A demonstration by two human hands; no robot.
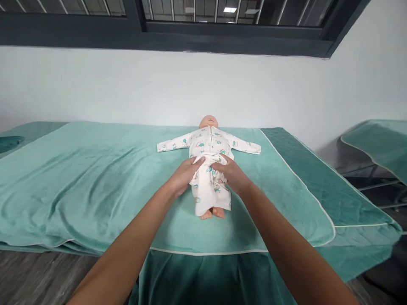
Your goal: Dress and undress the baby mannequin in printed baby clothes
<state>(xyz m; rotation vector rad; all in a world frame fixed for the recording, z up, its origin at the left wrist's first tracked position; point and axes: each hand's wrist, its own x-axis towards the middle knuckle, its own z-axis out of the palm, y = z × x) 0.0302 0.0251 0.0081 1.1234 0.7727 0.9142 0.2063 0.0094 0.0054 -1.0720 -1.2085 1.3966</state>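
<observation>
A baby doll [209, 121] lies on its back, with its head toward the wall and both arms stretched out sideways. It wears a white printed baby shirt [203, 140]. Bunched white printed baby pants [206, 186] cover its legs, and the bare feet stick out at the hems. My left hand [187, 173] grips the waist of the pants at the doll's left-hand side in view, thumb on top. On the opposite side my right hand [233, 174] pinches the same waist, its thumb over the cloth. The fingers beneath the fabric are partly hidden.
A light green blanket [95, 169] with a pale edge covers the bed under the doll; wrinkles run across its left part. Darker green bedding [333, 195] shows at right. Behind stand a white wall [127, 89] and a dark window frame [222, 40]. Another green-covered bed [378, 140] is at far right.
</observation>
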